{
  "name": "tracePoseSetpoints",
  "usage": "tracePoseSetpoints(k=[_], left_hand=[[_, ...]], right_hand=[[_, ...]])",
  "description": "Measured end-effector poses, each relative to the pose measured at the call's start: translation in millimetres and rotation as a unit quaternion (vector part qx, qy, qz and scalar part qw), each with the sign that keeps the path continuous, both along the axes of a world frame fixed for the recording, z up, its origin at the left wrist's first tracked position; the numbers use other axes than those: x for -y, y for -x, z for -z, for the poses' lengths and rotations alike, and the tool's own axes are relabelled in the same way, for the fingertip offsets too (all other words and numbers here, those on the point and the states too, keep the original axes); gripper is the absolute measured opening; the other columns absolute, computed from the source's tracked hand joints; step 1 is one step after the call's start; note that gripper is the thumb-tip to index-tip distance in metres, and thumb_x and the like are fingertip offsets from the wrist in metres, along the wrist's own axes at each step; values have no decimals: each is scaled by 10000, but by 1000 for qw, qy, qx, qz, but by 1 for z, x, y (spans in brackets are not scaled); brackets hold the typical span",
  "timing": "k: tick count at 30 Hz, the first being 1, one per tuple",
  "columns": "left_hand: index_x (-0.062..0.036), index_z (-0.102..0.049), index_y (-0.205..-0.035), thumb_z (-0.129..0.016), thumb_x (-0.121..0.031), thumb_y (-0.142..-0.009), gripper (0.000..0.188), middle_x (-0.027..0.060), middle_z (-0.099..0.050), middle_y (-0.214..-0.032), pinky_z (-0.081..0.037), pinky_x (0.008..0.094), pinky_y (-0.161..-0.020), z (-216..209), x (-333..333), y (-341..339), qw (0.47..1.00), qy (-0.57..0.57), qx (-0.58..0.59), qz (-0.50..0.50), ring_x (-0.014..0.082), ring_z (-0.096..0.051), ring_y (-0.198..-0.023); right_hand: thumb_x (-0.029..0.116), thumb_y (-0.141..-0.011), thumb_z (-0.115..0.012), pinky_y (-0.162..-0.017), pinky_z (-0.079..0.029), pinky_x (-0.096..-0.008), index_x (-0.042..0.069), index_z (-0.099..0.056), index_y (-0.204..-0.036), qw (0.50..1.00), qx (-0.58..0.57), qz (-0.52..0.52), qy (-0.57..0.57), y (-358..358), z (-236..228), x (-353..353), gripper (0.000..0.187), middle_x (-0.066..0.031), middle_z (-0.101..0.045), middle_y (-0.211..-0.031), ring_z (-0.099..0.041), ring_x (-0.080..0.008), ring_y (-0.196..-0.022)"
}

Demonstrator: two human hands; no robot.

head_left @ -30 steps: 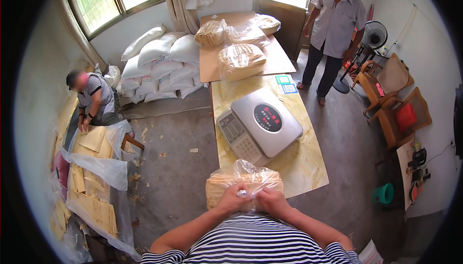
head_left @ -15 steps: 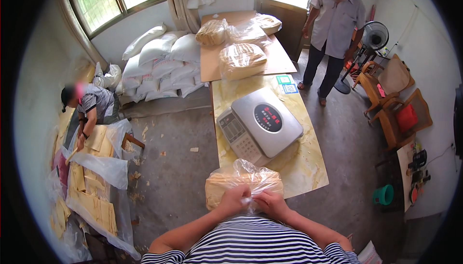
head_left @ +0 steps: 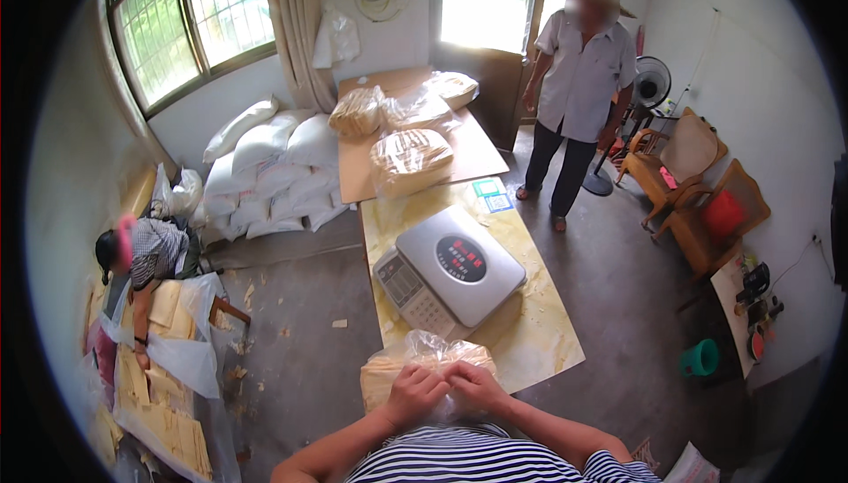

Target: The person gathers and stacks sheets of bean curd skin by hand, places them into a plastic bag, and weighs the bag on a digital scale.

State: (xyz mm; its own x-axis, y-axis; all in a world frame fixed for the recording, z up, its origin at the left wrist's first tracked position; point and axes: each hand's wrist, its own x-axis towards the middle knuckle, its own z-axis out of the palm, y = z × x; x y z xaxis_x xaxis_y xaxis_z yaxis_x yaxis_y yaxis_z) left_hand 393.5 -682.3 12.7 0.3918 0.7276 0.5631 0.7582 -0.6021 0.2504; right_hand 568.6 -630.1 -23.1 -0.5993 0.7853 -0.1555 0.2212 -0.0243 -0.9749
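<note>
At the near edge of the table lies a clear plastic bag packed with pale yellow, brittle-looking dried sheets. My left hand is closed on the gathered plastic at the bag's near end. Beside it, my right hand pinches the same gathered plastic, knuckles close to the left hand. The fingertips and the twisted end are partly hidden. Just beyond the bag sits a silver electronic weighing scale with a keypad, its platform bare.
Filled bags rest on a cardboard sheet at the table's far end. White sacks are piled behind left. A co-worker leans over sheets at left; another person stands far right. Wooden chairs and a green bucket are right.
The view has tilted up, so table and scale sit lower in it. Both hands remain at the bag's gathered end, fingers slightly shifted. The co-worker at left has shifted an arm over the sheets.
</note>
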Motion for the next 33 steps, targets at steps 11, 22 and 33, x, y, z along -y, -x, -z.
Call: tracePoseSetpoints(k=[11, 22, 33], left_hand=[[-109, -594, -887, -613, -113, -697, 191, 51, -631, -910, -483, 352, -634, 22, 9, 10, 999, 5, 48, 21, 238, -599, -741], [-123, -609, -952, -617, -88, -717, 237, 56, -632, -911, -500, 345, -648, 31, 14, 25, 996, 17, 66, 52, 251, -614, -762], [-128, -636, -960, -636, -91, -735, 229, 32, -644, -900, -523, 310, -624, 35, 12, 21, 997, -6, 66, 26, 209, -638, -759]], right_hand=[[247, -904, -592, -863, -449, -281, 50, -615, -1151, 970, 132, -205, -17, -3, -4, -26, 317, -73, -657, -1012, -580, -127, -945], [180, -840, -602, -667, -439, -321, 38, -568, -879, 943, 69, -300, -130, 3, -10, -35, 151, -72, -548, -749, -516, -157, -710], [220, -846, -600, -665, -437, -343, 43, -557, -916, 924, 59, -340, -165, 9, -2, -46, 195, -98, -579, -777, -541, -203, -709]])
